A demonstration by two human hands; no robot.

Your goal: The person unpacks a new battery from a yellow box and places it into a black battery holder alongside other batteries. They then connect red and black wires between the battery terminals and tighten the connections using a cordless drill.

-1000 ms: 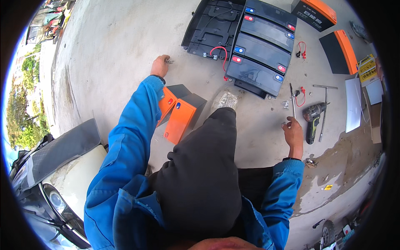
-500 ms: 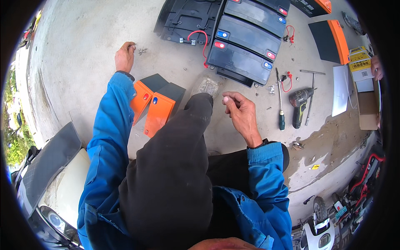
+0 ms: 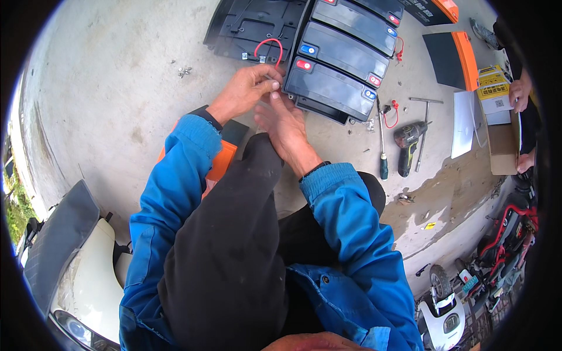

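My left hand (image 3: 247, 92) is closed in a pinch beside the near left corner of a black battery case. What its fingertips hold is too small to make out. A red cable (image 3: 270, 40) loops from the case's lid (image 3: 250, 26) down to these fingertips, and its end is hidden there. Just below, my right hand (image 3: 285, 127) has its fingers stretched and apart, pointing at the left fingertips. Several dark batteries (image 3: 328, 85) with red and blue terminals fill the case. Two orange-and-black batteries (image 3: 221, 161) stand under my left forearm, largely covered.
Small bolts (image 3: 185, 72) lie left of my hands. On the right are a screwdriver (image 3: 383, 158), a cordless drill (image 3: 407, 143), a T-handle wrench (image 3: 422, 131) and a red lead (image 3: 393, 111). Another person's hand (image 3: 519, 95) is at an open carton (image 3: 504, 155). Motorbikes (image 3: 500, 240) stand beyond.
My left hand has come right from beside the loose bolts to the case corner. My right hand has moved up and left to meet it. The view has shifted slightly.
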